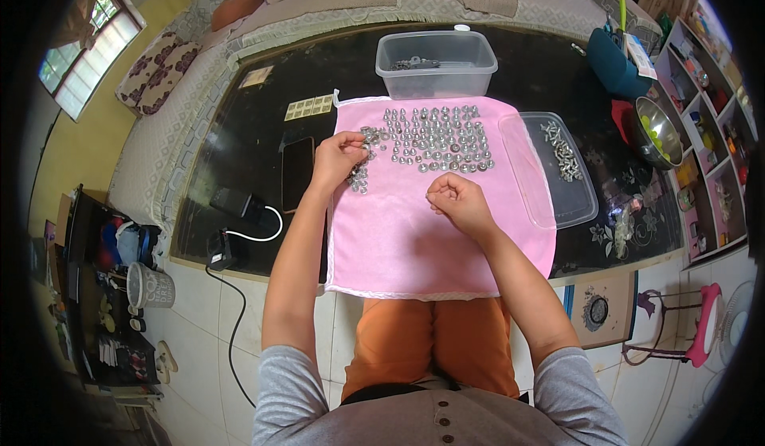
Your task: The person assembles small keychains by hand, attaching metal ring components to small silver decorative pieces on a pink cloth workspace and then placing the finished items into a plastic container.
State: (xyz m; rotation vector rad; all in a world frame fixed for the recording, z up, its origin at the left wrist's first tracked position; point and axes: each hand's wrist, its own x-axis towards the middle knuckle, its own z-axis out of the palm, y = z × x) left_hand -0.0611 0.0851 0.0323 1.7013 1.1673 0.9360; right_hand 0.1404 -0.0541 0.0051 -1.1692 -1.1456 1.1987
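A pink cloth (pixel 414 247) with a white edge lies before me. Rows of small silver metal pieces (pixel 442 137), wider at the base, stand on its upper half. My left hand (pixel 339 159) is at the cloth's left side, fingertips bent together over a loose group of small silver ring-like pieces (pixel 359 181). What those fingers pinch, if anything, is hidden. Just below the rows, my right hand (pixel 462 200) hovers with thumb and fingers pressed together. Anything between them is too small to make out.
A clear plastic tub (pixel 437 79) with dark metal parts stands behind the cloth. To the right, a clear lid (pixel 586 199) bears silver screws (pixel 564 153). A phone (pixel 298 171), a black adapter (pixel 235 207) with a white cable, and a steel bowl (pixel 657 131) share the dark table.
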